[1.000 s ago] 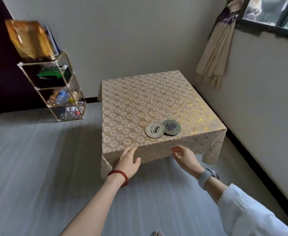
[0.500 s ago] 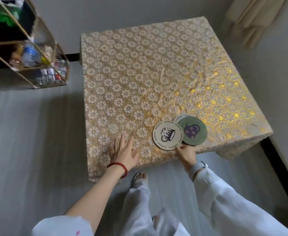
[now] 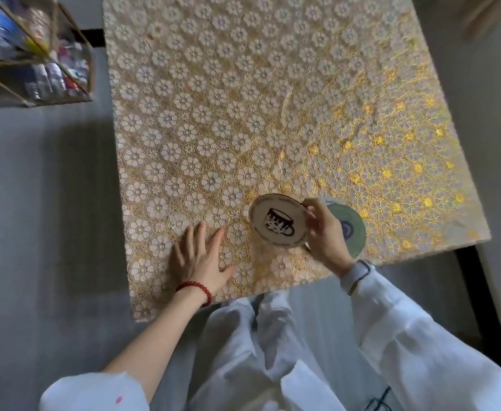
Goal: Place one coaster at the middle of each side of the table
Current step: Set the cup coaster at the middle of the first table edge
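Grip: right hand (image 3: 326, 232) pinches cup coaster (image 3: 277, 220) by its 3 o'clock rim.
Left hand (image 3: 201, 256): flat, empty, on worktop (image 3: 243, 99).
Near-side middle: 6 o'clock of coaster.

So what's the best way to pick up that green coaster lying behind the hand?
By its thin rim, probably from the right. The green coaster lies flat on the tablecloth, and the right hand covers its left part. Slide it to the near edge so fingers get underneath.

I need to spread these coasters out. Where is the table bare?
Bare: the whole cloth beyond the hands, out to the far, left and right edges. Crowded: the near edge, with the left hand, the right hand pinching the cup coaster, and the green coaster.
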